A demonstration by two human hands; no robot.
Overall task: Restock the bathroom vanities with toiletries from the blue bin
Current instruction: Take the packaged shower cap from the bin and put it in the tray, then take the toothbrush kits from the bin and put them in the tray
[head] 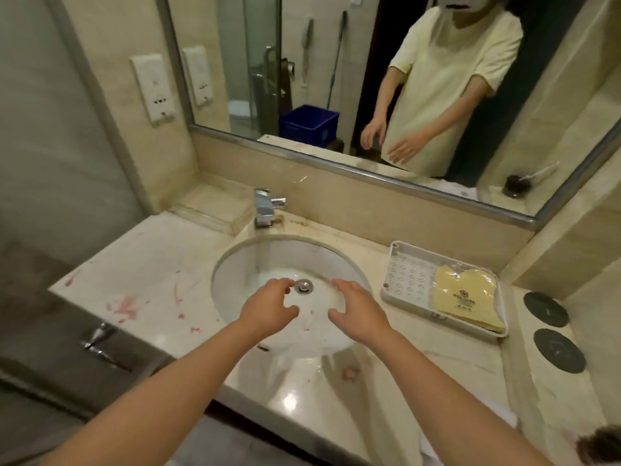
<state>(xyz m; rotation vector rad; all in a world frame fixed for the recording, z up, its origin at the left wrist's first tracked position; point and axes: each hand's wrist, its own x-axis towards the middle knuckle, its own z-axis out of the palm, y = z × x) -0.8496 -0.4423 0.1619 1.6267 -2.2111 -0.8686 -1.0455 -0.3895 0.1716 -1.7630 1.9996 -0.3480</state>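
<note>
Head view is looking down your 2 bare forearms. Your left hand (268,306) and right hand (359,314) are hovering side by side over the sink basin (232,264), fingers loosely spread and gripping nothing, either side of the metal drain (303,285). The beige stone counter (144,264) is showing red smears on its left part. To your right a white perforated tray (408,274) is sitting on the counter, holding a yellow packet (467,297) at its right end; 2 black round discs (546,309) are lying just past it by the side wall. Behind the basin the chrome faucet (267,208) is standing at the backsplash, a clear dish (215,210) just left of it. Farther back, the mirror (336,62) is reflecting the blue bin (309,124), sitting in the room behind you.
</note>
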